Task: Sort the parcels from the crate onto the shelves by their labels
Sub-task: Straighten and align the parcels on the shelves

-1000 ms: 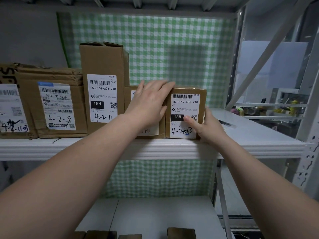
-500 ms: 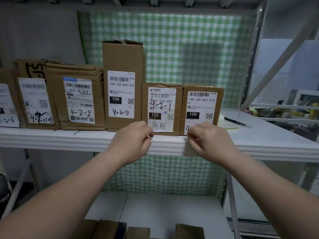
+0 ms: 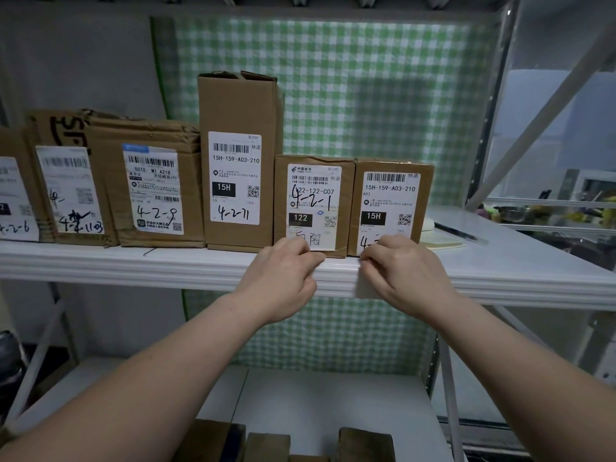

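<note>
Left hand [image 3: 283, 278] and right hand [image 3: 405, 271] at the front lip of the upper shelf [image 3: 133, 261]; the fingers of both are curled inward and hold nothing. Just behind the left fingers [image 3: 308, 258] stands the parcel marked 4-2-1 [image 3: 313, 201]. Behind the right fingers [image 3: 371, 258] is the end parcel [image 3: 390, 198], touching it. Left of both stands the tall parcel 4-2-71 [image 3: 236, 161].

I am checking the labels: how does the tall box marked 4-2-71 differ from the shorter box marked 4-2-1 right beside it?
The 4-2-71 box is much taller than the 4-2-1 box. The black tag reads 15H on the 4-2-71 box, 122 on the 4-2-1 box. The top flaps of the 4-2-71 box stand slightly raised; the 4-2-1 box is closed flat. Both are brown cardboard, upright on the shelf, labels facing out.
</note>
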The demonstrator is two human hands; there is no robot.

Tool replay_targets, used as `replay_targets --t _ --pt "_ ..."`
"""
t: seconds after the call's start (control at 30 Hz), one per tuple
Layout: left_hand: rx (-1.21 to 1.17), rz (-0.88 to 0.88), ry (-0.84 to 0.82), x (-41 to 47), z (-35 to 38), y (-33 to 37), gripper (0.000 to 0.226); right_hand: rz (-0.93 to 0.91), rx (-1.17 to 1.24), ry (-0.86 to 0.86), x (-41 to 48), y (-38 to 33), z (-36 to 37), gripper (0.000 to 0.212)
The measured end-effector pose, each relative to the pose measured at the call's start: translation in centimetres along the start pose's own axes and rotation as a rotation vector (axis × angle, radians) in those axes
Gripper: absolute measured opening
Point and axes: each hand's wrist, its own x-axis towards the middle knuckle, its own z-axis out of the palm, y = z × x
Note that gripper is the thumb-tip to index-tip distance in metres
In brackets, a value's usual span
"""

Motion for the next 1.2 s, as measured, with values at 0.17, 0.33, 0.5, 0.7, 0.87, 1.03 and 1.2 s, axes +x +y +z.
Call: replay_targets --t 0.17,0.33,0.5,0.7,0.87,1.03,1.2 --pt "0.017 -0.01 -0.015 0.3 0.4 0.2 0.045 0.01 0.011 -0.016 0.2 -0.5 0.1 0.041" --pt "0.006 -0.019 -0.002 0.2 0.4 0.0 0.044 -0.019 0.042 -0.037 1.0 -1.8 0.1 0.037" --pt "-0.011 -0.128 0.079 -1.5 -0.6 -2.4 0.04 -0.127 0.132 -0.088 3.2 -5.2 1.0 0.027" --pt "0.046 -0.354 0.159 -4.3 -2.3 -7.4 0.029 -0.225 0.224 -0.151 6.1 -10.1 2.6 0.031" --pt "0.073 -0.481 0.162 -6.1 -3.4 -11.2 0.033 -0.237 0.205 -0.175 7.4 -12.8 3.4 0.035" --pt "0.017 -0.484 0.116 -6.8 -3.9 -13.2 0.04 -0.173 0.175 -0.131 7.6 -13.3 4.0 0.034" --pt "-0.037 -0.413 0.116 -7.1 -4.0 -15.1 0.031 -0.1 0.129 -0.088 7.7 -14.3 4.4 0.033"
